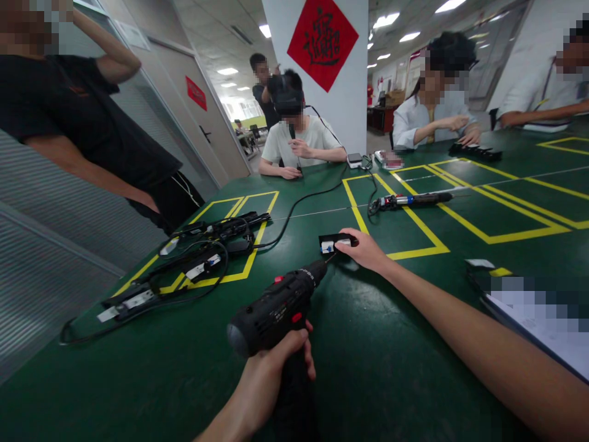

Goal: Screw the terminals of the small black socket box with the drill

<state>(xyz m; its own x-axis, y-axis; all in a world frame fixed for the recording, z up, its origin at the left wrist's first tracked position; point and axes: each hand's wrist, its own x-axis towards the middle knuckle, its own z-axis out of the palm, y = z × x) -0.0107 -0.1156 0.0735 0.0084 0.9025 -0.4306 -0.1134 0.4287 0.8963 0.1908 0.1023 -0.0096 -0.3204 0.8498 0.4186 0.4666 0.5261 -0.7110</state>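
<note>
- The person's left hand (271, 374) has its fingers curled round the grip of a black power drill (276, 307), the thumb high on the handle; I take it that this wrap keeps the tool's weight steady and its nose aimed. Whether a finger presses the trigger, I can't tell from here.
- The drill's thin bit (330, 258) points away from the body, up to the small black piece with white inserts (327, 247). Whether it touches, I can't make out.
- The right hand (363, 250) grasps that piece by its right end, thumb on the near side, which seems meant to stop it slipping while leaving its left part clear.
- The piece is at the middle of the green table (396, 374), between two yellow-taped areas, where both arms reach comfortably.
- Cabled black assemblies (197, 269) lie bunched over the left taped area, apparently parked away from the drill.
- A slim corded tool (427, 199) lies across the other taped area, beyond the right hand.
</note>
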